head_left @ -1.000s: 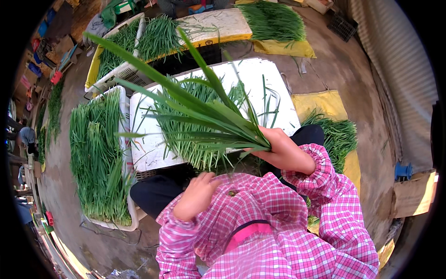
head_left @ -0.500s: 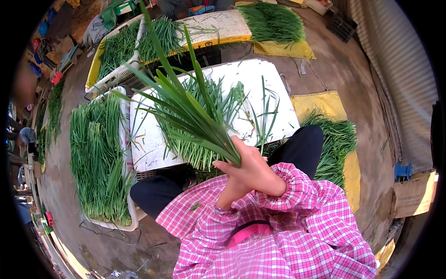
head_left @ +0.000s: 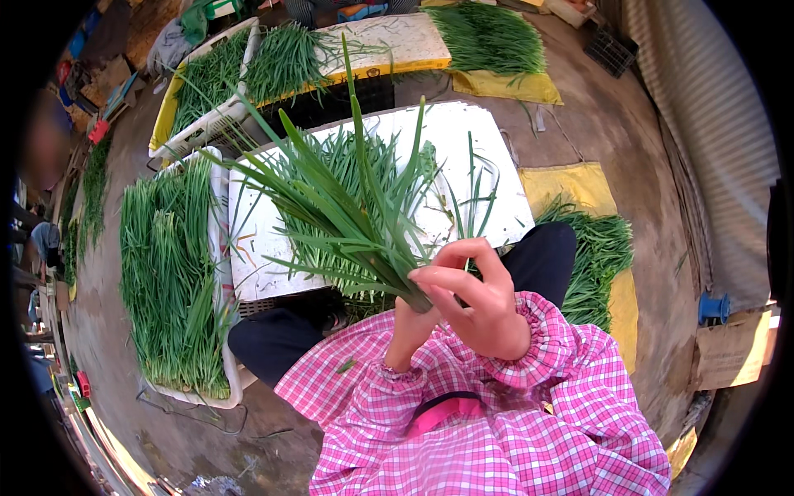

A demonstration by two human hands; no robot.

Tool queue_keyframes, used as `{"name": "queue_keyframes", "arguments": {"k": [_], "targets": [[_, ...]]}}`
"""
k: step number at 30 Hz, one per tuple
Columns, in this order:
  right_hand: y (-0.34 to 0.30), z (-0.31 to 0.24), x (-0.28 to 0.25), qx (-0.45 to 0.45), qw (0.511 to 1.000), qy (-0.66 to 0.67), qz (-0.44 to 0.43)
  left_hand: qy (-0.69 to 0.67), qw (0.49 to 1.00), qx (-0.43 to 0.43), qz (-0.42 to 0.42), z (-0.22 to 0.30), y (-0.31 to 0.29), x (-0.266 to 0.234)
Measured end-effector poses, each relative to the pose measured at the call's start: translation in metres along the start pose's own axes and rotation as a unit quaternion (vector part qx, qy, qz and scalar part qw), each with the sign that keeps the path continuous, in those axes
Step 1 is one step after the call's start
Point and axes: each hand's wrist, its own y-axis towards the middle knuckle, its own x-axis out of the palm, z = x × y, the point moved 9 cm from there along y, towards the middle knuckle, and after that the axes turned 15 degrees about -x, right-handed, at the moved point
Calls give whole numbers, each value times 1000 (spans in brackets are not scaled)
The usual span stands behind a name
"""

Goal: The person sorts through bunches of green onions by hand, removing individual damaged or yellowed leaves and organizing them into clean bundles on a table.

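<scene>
A bunch of garlic chives (head_left: 356, 223), long flat green leaves fanning up and away from me, is held at its stem end by my left hand (head_left: 408, 332). That hand is closed round the stems and partly hidden by my right hand. My right hand (head_left: 488, 310) bends its fingers into a pinch, the tips against the stems just above the left hand. Any single leaf between those tips is too small to make out. Beneath the bunch, a pile of chives (head_left: 331, 269) lies on a white board (head_left: 265, 277) in front of my knees.
A white crate (head_left: 235, 372) packed with chives stands at the left. Another chive-filled crate (head_left: 194, 132) and a yellow-edged board (head_left: 397, 45) lie beyond. More chives (head_left: 591, 256) rest on yellow sheeting (head_left: 571, 182) at the right. Far off, another person's legs (head_left: 310, 10) show.
My right hand has drawn back to the right and bent its fingers, uncovering part of my left hand. The bunch's leaves have spread wider and tipped more upright.
</scene>
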Motion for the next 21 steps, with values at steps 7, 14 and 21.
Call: {"name": "queue_keyframes", "arguments": {"k": [7, 14, 21], "targets": [[11, -8, 13, -49, 997, -56, -6, 14, 999, 26, 30, 4, 0, -1], [11, -4, 13, -41, 997, -61, -11, 18, 998, 41, 46, 9, 0, 1], [14, 5, 16, -23, 998, -21, -57, 27, 996, 59, 68, 15, -3, -2]]}}
